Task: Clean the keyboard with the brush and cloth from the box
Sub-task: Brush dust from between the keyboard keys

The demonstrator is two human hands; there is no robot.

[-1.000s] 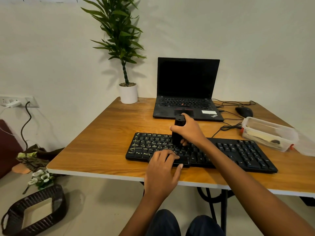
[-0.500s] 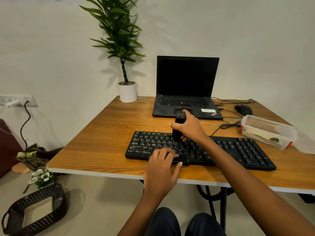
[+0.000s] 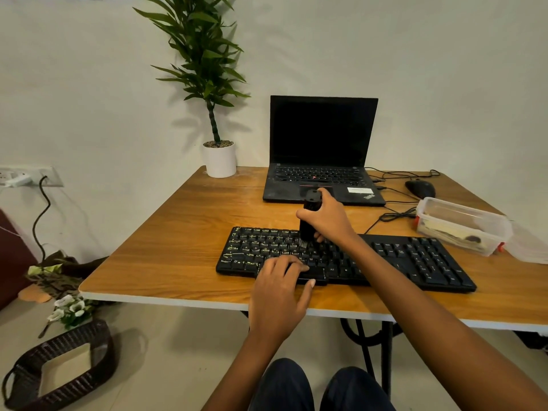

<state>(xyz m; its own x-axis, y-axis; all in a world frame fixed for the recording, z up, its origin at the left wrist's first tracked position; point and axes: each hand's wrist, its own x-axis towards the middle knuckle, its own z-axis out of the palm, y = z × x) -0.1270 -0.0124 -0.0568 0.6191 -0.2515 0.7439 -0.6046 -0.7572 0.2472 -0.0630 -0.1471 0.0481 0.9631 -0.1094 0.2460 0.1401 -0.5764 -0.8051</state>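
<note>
Dark wicker is sitting at the far left, a woven basket (image 3: 59,372) on the floor, with a bunch of white flowers (image 3: 71,310) lying just beyond it. Moving right, a wooden table (image 3: 184,232) is carrying a potted plant (image 3: 219,158) in a white pot at its back left corner. A black keyboard (image 3: 415,259) is lying along the near edge of the table. The person's left hand (image 3: 278,295) is resting on the front of the keyboard, its fingers lying loosely over the bottom row of keys and grasping nothing, the thumb reaching along the front edge. Just behind it, the right hand (image 3: 329,221) is gripping a black brush (image 3: 307,231), its fingers wrapping round the body. The brush is standing roughly upright, and its pale bristles are touching the keys in the middle of the letter section. An open laptop (image 3: 323,149) with a dark screen is standing behind the keyboard. Farther right, a black mouse (image 3: 420,188) is sitting near the back edge, and a clear plastic box (image 3: 462,229) is resting beside the keyboard's far right end, holding something pale that I cannot make out.
</note>
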